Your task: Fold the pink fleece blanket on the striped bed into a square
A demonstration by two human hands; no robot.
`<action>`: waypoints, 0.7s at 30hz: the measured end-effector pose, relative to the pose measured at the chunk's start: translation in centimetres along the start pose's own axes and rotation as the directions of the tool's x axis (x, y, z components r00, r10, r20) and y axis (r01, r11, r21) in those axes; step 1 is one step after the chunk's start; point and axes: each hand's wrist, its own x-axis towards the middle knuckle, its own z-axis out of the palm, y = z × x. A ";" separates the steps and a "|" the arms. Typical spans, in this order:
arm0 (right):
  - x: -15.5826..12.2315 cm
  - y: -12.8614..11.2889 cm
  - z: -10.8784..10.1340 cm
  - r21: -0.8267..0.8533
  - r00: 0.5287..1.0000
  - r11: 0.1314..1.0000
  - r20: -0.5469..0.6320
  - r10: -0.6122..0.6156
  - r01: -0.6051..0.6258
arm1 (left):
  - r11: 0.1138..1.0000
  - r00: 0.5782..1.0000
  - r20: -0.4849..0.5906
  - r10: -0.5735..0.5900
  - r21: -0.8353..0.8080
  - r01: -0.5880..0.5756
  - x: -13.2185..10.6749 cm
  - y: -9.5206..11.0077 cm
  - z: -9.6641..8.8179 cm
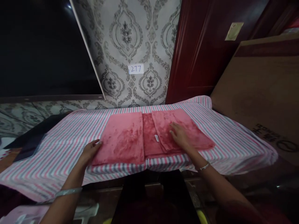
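Cloth (149,133): centred on the striped sheet (70,137), both ends folded inward, leaving a middle strip and its label (156,138) exposed. Left hand (90,151): at the cloth's nine o'clock edge, judged to be steadying it; blur prevents telling whether the grip pinches fabric. Right hand (179,136): at three o'clock, grip wide, holding nothing, laid upon the right flap (163,121), presumably to keep it flat.

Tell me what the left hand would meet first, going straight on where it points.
The left hand would probably meet the left flap of the pink cloth; the fingertips look right at its outer edge, though depth makes it unclear whether they already touch.
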 end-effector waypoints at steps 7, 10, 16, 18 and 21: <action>-2.0 -11.1 2.2 0.478 0.960 0.863 0.120 -0.252 0.167 | 0.929 0.962 0.261 -0.085 -0.329 0.171 -1.3 1.4 -0.2; -0.3 -15.7 2.0 0.644 0.946 0.765 0.258 -0.196 -0.017 | 0.942 0.964 0.259 -0.064 -0.302 0.144 -1.4 2.6 -0.2; 5.8 -24.2 1.5 0.665 0.841 0.679 0.525 -0.130 -0.311 | 0.927 0.918 0.161 0.362 0.037 -0.372 -2.9 6.9 1.5; 7.7 -25.7 1.6 0.625 0.826 0.709 0.554 -0.107 -0.327 | 0.860 0.879 0.173 0.445 0.191 -0.473 -3.8 8.1 2.6; 9.9 -26.7 2.0 0.544 0.825 0.780 0.562 -0.065 -0.309 | 0.803 0.833 0.241 0.498 0.234 -0.548 -5.3 9.2 4.1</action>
